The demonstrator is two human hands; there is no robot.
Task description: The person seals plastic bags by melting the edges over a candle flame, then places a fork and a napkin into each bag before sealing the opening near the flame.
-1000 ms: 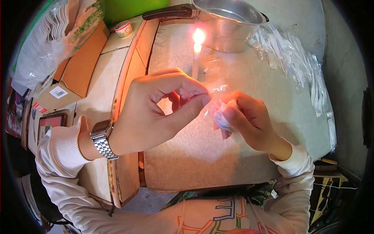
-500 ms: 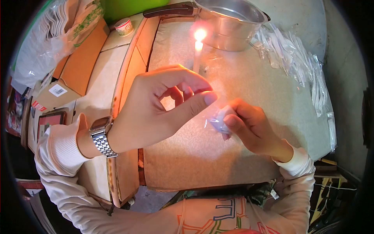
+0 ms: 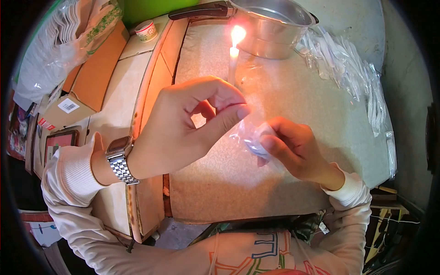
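Note:
My right hand (image 3: 291, 149) is closed on a crumpled clear plastic wrapper (image 3: 251, 139) with something whitish inside, mostly hidden by the fingers. Thumb and forefinger of my left hand (image 3: 197, 121) are pinched together at the wrapper's upper left end, and the plastic stretches between both hands. A silver watch (image 3: 120, 156) is on my left wrist. Just beyond my left hand stands a lit white candle (image 3: 233, 64), upright, its flame above and behind the fingertips.
A steel pot (image 3: 270, 39) with a dark handle stands behind the candle. Several white pieces in clear wrappers (image 3: 341, 68) lie along the right edge of the table (image 3: 220, 197). At left are a cardboard box (image 3: 98, 73), a paper cup (image 3: 145, 32) and a bag of white trays (image 3: 59, 46).
The plastic wrapper has spread wider and looks more crumpled between my hands. My left fingertips have shifted slightly left. The candle flame has grown taller.

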